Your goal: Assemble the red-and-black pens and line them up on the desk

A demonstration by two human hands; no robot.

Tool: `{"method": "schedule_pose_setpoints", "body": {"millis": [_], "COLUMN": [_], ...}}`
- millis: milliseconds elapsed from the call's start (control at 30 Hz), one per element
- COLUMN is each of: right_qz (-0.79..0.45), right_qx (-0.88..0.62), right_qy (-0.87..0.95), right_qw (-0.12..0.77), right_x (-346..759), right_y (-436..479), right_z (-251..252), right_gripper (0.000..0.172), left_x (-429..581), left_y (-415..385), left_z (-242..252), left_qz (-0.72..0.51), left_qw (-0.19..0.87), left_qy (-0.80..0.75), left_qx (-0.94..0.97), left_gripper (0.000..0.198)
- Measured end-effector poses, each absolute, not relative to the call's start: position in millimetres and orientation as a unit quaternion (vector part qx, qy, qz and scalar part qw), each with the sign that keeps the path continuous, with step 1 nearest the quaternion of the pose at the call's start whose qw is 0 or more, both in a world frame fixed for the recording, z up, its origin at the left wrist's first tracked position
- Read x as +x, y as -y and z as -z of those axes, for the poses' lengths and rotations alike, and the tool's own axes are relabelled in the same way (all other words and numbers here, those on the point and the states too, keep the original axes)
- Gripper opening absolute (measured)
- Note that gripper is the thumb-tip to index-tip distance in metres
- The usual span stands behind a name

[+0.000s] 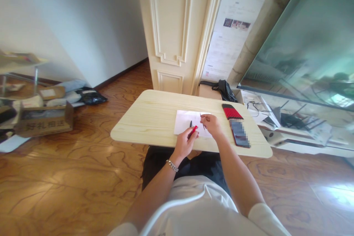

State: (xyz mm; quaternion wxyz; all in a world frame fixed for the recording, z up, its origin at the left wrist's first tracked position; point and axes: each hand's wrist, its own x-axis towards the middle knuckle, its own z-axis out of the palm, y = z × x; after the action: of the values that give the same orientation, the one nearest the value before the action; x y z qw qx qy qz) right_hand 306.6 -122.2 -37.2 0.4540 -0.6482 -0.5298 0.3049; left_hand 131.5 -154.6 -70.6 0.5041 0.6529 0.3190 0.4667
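My left hand [184, 143] is closed around a red pen barrel [193, 131], held at a slant over a white sheet of paper [181, 120]. Just above its fingers a small black pen part [190, 123] shows; I cannot tell whether it lies on the paper or is held. My right hand [211, 124] pinches a thin dark stick [204, 127], which looks like a pen refill, over the paper's right side. To the right of that hand lies a row of several red pens with black ends [231, 111].
A dark phone-like slab [238, 132], partly blurred out, lies below the pens on the pale wooden table [146, 118]. Behind the table are a cream panelled door [171, 14] and a black bag [225, 90]. A cardboard box [45, 120] and parcels are on the floor at left.
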Motion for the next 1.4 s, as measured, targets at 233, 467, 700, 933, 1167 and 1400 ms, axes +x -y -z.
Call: {"method": "schedule_pose_setpoints", "body": {"millis": [233, 467, 700, 933, 1167, 1400], "right_qz": [-0.353, -0.345, -0.324, -0.311, -0.323, -0.349], "right_qx": [-0.458, -0.468, -0.490, -0.555, -0.549, -0.530], "right_qy": [0.445, 0.450, 0.472, 0.506, 0.519, 0.514], "right_qw": [0.684, 0.678, 0.658, 0.583, 0.569, 0.577], "right_x": [286, 279, 278, 271, 272, 271], "right_y": [154, 154, 157, 167, 173, 173], "right_z": [-2, 2, 7, 34, 29, 33], "right_gripper": [0.025, 0.028, 0.028, 0.025, 0.026, 0.022], "left_x": [132, 131, 131, 129, 130, 127], "left_y": [154, 154, 154, 154, 155, 155], "left_z": [72, 70, 69, 66, 66, 64], "left_qz": [-0.463, -0.446, -0.446, -0.444, -0.445, -0.437], "left_qw": [0.492, 0.480, 0.475, 0.479, 0.488, 0.488], "left_qy": [-0.335, -0.333, -0.335, -0.323, -0.325, -0.302], "left_qx": [0.657, 0.678, 0.681, 0.685, 0.677, 0.693], "left_gripper": [0.039, 0.037, 0.037, 0.034, 0.035, 0.033]}}
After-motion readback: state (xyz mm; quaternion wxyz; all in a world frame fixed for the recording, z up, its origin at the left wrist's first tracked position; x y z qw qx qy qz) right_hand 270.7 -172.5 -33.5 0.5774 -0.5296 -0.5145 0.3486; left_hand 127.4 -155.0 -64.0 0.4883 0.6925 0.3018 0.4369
